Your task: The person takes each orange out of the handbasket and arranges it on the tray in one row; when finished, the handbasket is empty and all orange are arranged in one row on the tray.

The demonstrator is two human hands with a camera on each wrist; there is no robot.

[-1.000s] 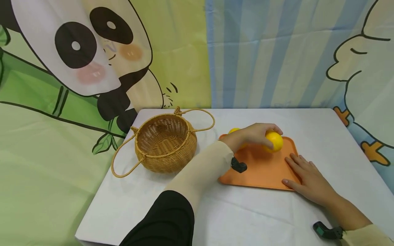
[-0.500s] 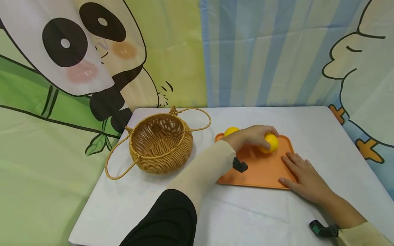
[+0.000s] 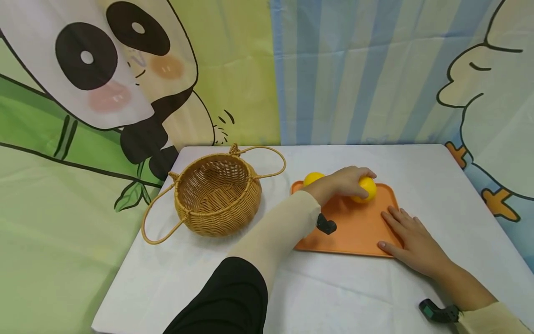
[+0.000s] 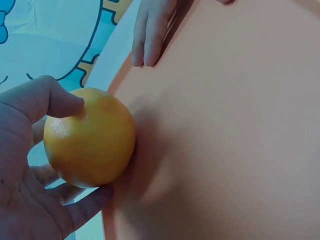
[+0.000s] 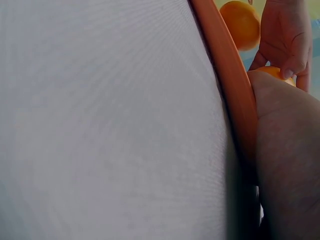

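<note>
An orange (image 4: 90, 137) is held in my left hand (image 3: 343, 182), thumb on one side and fingers round the other. It is over the far right part of the orange-coloured tray (image 3: 346, 227); I cannot tell whether it touches the tray. Behind my left wrist a second orange (image 3: 313, 178) lies at the tray's far left corner, partly hidden by the arm; the right wrist view also shows that second orange (image 5: 240, 25). My right hand (image 3: 417, 241) rests with extended fingers on the tray's right edge.
A round wicker basket (image 3: 221, 222) stands left of the tray, its two loop handles folded outward and nothing visible inside. White cloth covers the table (image 3: 325, 297). Printed curtains (image 3: 233, 69) hang behind and at the sides.
The orange in my left hand dips slightly, then rises a little. My right hand stays on the tray edge. The head view has shifted slightly.
</note>
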